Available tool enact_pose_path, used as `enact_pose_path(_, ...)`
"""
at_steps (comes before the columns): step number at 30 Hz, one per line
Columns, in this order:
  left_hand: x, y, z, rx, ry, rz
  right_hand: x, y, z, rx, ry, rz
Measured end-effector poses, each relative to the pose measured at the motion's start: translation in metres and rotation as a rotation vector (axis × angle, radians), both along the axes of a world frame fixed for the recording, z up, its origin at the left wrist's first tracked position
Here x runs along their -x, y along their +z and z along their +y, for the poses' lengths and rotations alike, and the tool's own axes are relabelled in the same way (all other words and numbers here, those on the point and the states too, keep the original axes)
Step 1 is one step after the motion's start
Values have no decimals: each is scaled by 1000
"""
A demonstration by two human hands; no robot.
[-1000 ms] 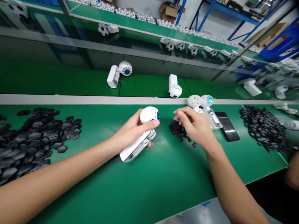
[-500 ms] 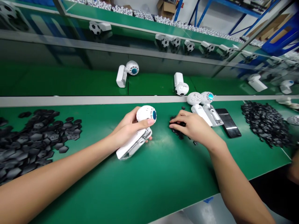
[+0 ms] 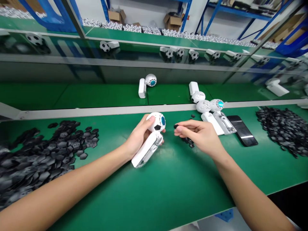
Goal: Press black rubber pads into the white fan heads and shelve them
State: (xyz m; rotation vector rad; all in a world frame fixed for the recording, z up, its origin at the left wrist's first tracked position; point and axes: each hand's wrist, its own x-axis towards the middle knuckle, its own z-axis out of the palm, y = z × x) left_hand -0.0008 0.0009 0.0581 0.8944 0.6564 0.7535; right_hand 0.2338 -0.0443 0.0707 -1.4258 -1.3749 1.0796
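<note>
My left hand (image 3: 141,139) grips a white device, with its round head (image 3: 156,122) showing black football patches and a teal disc. Its long white body (image 3: 147,150) angles toward me. My right hand (image 3: 199,135) pinches a small black patch (image 3: 176,126) between thumb and fingertip, level with the head and a short gap from it. A small heap of black patches (image 3: 188,141) lies partly hidden below that hand. Two more white devices (image 3: 211,115) lie just beyond it.
Large spreads of black patches lie at left (image 3: 48,157) and right (image 3: 279,131) on the green bench (image 3: 168,192). A black phone (image 3: 242,130) lies nearby. A grey rail (image 3: 120,111) separates the bench from a green belt (image 3: 96,95) carrying white devices. Blue shelving stands behind.
My right hand has risen from the heap with a patch pinched in it. The device head has turned in my left hand, showing black patches. The view has shifted.
</note>
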Motion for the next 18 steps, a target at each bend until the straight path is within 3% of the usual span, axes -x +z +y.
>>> enact_pose_path(6, 8, 31, -18, -464, 9, 244, 28, 24, -21, 28, 13, 210)
enact_pose_path(9, 12, 39, -23, -604, -1, 376, 36, 28, -28, -5, 10, 207)
enact_pose_path(14, 12, 29, -24, -820, -10, 597, 43, 22, -29, -93, -4, 117)
enact_pose_path(18, 9, 15, -25, -862, 40, 712, 44, 15, -28, -197, -16, -37)
